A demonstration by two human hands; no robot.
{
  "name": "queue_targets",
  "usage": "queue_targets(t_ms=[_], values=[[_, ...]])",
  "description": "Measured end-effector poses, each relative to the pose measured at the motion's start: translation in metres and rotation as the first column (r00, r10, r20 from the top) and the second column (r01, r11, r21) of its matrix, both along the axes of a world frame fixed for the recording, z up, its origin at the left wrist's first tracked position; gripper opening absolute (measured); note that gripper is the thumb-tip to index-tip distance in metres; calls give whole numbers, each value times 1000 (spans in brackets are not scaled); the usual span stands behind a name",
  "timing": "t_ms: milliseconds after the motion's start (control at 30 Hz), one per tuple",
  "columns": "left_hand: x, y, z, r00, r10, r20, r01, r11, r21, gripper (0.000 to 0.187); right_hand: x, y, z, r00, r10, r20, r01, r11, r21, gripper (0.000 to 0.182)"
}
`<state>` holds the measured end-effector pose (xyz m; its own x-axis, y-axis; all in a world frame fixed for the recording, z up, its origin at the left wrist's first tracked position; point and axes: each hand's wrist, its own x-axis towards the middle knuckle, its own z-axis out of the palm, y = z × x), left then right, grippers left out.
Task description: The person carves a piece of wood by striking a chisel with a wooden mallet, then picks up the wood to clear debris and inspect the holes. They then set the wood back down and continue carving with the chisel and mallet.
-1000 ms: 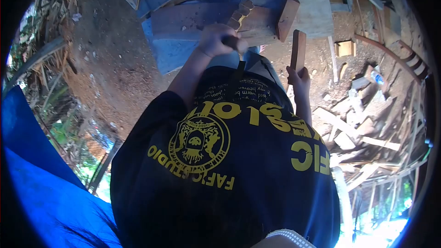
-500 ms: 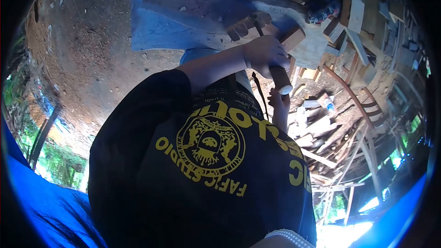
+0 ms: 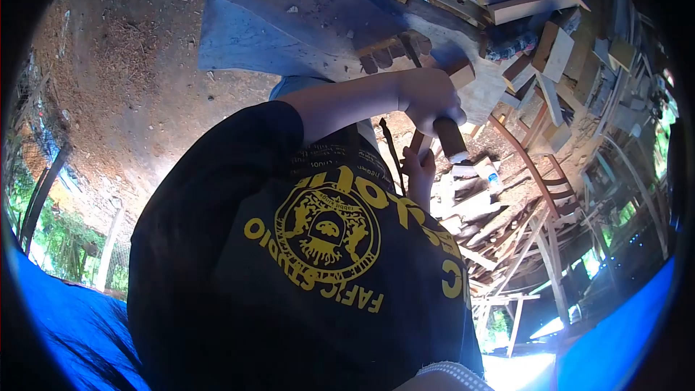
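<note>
Partly hiding the batten (image 3: 422,141) clasped in the right hand (image 3: 420,168), the left hand (image 3: 432,100) clamps a handle (image 3: 451,139) near scraps (image 3: 474,206).

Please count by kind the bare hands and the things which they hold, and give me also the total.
Bare hands: 2 (left hand and right hand)
Handled tool, in the left hand: 1
Wooden piece, in the right hand: 1
Total: 4
</note>
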<state>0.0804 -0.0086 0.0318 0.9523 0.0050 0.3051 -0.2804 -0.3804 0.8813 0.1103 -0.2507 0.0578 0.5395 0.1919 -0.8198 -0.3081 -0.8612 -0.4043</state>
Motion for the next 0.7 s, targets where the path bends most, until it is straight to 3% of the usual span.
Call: queue_targets(t_ms=[333,533,700], values=[[3,-7,-3,998,15,66,-11,998,-57,18,-8,-2,5,998,-49,31,49,999,9,35],[3,-5,-1,1000,1,21,1,998,-66,17,-8,2,8,1000,-5,31,4,999,35,36],[2,5,0,999,25,20,-23,994,-110,20,11,-22,13,974,-225,-11,212,897,389,37]])
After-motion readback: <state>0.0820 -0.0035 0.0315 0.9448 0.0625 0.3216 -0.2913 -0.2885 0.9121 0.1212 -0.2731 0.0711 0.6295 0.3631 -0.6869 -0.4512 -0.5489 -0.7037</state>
